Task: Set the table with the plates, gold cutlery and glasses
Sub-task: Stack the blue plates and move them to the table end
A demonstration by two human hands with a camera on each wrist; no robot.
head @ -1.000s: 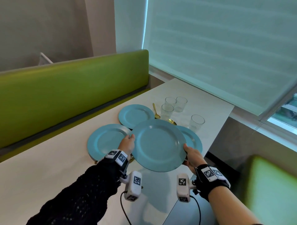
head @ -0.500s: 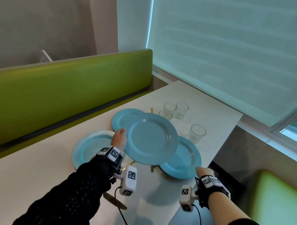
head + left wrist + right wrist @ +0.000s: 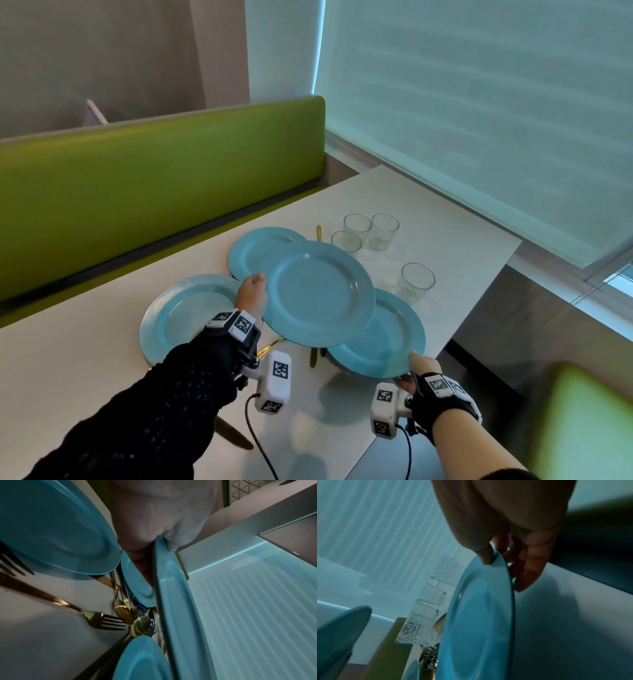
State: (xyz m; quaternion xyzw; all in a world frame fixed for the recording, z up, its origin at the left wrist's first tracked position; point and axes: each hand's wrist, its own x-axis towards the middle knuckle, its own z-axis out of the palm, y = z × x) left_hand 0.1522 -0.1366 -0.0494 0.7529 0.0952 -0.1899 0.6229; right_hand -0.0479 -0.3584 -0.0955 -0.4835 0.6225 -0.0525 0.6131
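Four blue plates over a white table [image 3: 102, 370], with a green bench [image 3: 154, 185] along its far side and a window blind [image 3: 479, 120] at 1 o'clock.

Largest in view, raised plate [image 3: 320, 293] near table centre, held clear of the surface, overlapping the three others. Gripped at its 9 o'clock rim by left hand [image 3: 251, 296], thumb on top and fingers beneath, as the left wrist view confirms: rim wedged between thumb and fingers [image 3: 137, 545].

At 5 o'clock from it, right plate [image 3: 387, 346] near the table's edge, near rim tipped up. Pinched at its 5 o'clock rim by right hand [image 3: 416, 371]; in the right wrist view, thumb [image 3: 485, 557] on the upper face, fingers [image 3: 529, 574] under the rim.

At 8 o'clock, left plate [image 3: 185, 315] flat on the table, partly hidden by the left wrist. At 11 o'clock, far plate [image 3: 255, 253] flat, its near side covered by the raised plate.

Four clear glasses upright beyond the plates: three clustered glasses [image 3: 370, 233] at 1 o'clock, close together, and a lone glass [image 3: 418, 282] at 3 o'clock, just beside the right plate.

Gold cutlery [image 3: 120, 609] heaped on the table beneath the raised plate: forks and spoons crossing one another. One gold handle [image 3: 319, 233] showing past the raised plate's far rim, beside the clustered glasses. Dark knife blade [image 3: 233, 435] at 7 o'clock, by the left sleeve.
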